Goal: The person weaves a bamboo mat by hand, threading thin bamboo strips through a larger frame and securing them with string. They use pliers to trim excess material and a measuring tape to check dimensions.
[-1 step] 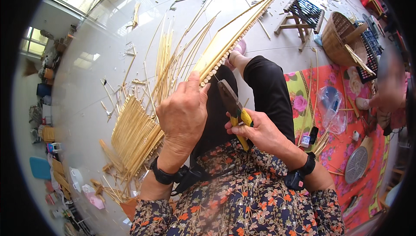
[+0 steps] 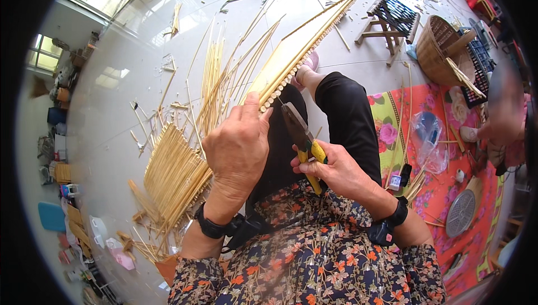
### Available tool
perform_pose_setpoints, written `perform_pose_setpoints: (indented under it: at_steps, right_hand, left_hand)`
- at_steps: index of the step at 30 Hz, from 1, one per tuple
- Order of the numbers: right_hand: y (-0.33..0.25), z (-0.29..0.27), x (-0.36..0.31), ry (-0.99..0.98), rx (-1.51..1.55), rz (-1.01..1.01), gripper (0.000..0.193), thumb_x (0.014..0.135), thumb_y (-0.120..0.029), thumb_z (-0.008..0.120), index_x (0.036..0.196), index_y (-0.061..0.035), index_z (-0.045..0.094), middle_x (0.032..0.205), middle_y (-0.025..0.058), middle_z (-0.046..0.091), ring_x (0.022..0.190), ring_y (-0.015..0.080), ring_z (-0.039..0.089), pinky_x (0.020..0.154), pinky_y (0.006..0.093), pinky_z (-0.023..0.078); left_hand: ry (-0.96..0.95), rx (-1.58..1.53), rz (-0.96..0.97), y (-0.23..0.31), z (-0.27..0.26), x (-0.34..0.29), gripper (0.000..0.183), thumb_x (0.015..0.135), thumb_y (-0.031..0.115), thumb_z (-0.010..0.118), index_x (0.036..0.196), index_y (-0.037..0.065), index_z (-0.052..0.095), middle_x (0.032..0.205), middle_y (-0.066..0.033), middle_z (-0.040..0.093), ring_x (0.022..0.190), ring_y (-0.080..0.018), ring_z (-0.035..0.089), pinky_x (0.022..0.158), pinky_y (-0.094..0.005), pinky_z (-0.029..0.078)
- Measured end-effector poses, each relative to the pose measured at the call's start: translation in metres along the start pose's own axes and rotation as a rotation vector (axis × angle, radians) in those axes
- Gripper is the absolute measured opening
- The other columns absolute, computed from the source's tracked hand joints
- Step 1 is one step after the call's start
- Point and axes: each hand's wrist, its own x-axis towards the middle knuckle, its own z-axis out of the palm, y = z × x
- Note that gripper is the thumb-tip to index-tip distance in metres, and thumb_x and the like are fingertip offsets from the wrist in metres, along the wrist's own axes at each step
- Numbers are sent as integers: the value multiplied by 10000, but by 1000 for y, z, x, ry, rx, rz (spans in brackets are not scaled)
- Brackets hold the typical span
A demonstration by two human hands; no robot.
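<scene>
Yellow-handled pliers (image 2: 303, 139), pale-gold panel (image 2: 292, 47), black trousers (image 2: 348, 111), dark blouse (image 2: 314, 254) with orange leaf print

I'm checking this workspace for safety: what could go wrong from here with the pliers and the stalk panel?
The pliers in the right hand sit close to the left hand, so a slip might jab it. The stalk panel seems gripped only near its lower end, so its far end might swing or tip. Loose stalks on the floor might roll underfoot.
</scene>
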Motion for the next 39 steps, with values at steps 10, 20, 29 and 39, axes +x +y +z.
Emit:
perform_pose_setpoints:
  at_steps: [10, 20, 29, 39]
  right_hand:
    - [-6, 4, -5, 37, 3, 49, 140, 984, -115, 612, 1017, 12, 563, 767, 37, 626, 665, 110, 618, 616, 280, 507]
    - [12, 9, -17, 86, 70, 66, 169, 1008, -126, 630, 1091, 13, 580, 781, 28, 626, 629, 102, 618, 574, 257, 502]
    - [42, 17, -43, 23, 150, 189, 188, 1002, -85, 640, 1170, -11, 598, 850, 26, 640, 698, 102, 627, 658, 268, 528]
    - [17, -42, -90, -135, 329, 190, 557, 942, -59, 664, 1456, 9, 460, 1222, 116, 671, 1149, 211, 650, 1045, 372, 481]
  left_hand:
    - [-17, 21, -8, 8, 2, -6, 398, 946, 337, 683, 1284, 128, 673, 907, -93, 714, 693, -320, 695, 579, -433, 533]
    - [5, 76, 102, 12, 17, -16, 397, 928, 305, 703, 1275, 113, 675, 892, -75, 710, 672, -266, 696, 559, -389, 536]
    - [-24, 112, 25, -14, 16, 15, 331, 986, 344, 635, 1208, 106, 698, 782, -64, 689, 611, -279, 700, 531, -400, 543]
    - [-59, 190, 79, -13, -6, 4, 347, 950, 311, 680, 1239, 118, 668, 777, -57, 662, 619, -268, 689, 532, -400, 528]
